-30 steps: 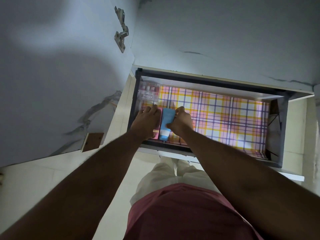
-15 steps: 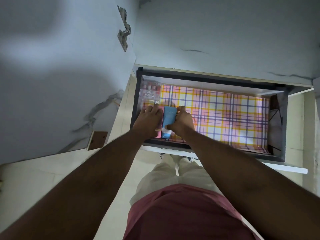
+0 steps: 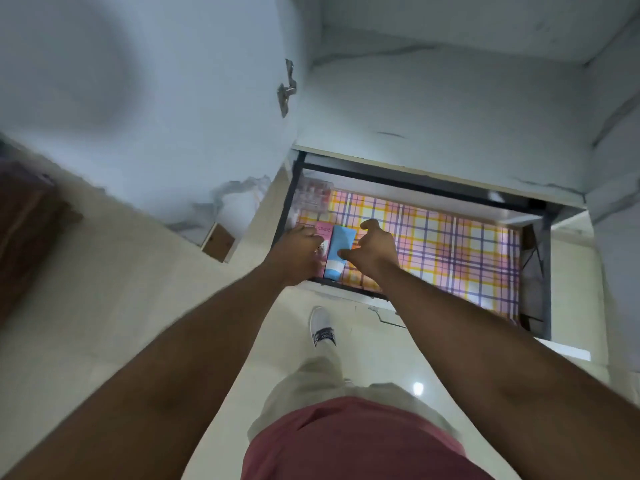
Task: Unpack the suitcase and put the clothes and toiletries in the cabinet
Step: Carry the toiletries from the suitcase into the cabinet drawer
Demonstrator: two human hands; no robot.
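At near-left corner of black-framed pull-out drawer (image 3: 429, 180) with plaid liner: blue tube with white cap (image 3: 338, 249) lies flat beside pink carton (image 3: 322, 237). Left hand (image 3: 297, 249) rests on carton, fingers curled. Right hand (image 3: 374, 249) just right of tube, fingers loosely curled, holding nothing.

A white lace-up shoe (image 3: 322, 326) stands on glossy cream floor tiles (image 3: 104, 306) at six o'clock; dark brown wooden furniture (image 3: 24, 233) sits at nine o'clock.
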